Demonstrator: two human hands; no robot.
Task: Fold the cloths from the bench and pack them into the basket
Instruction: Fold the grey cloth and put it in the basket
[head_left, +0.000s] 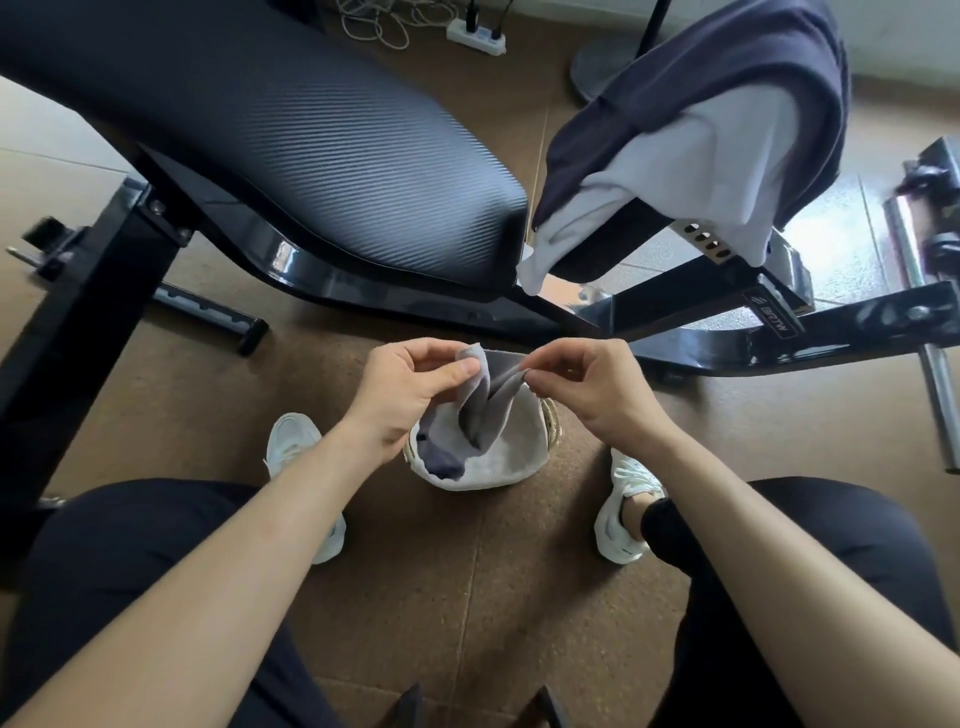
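Left hand (402, 387) and right hand (589, 387) pinch cloth (491, 410) edge above basket (552, 425).

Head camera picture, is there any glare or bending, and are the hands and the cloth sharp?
Head view: bright glare on the floor at the right; the wide-angle lens curves the bench; the left hand, the right hand and the grey cloth they pinch are sharp; the far left edge looks slightly smeared.

Small grey cloth (488, 400) pinched between fingers (466, 370) of your left hand (410, 387) and right hand (597, 389), hanging over the woven basket (554, 423) on the floor, pale cloth (519, 454) and dark cloth (441, 466) inside it, navy cloth (727, 67) and white cloth (727, 171) draped on the surface (587, 257).
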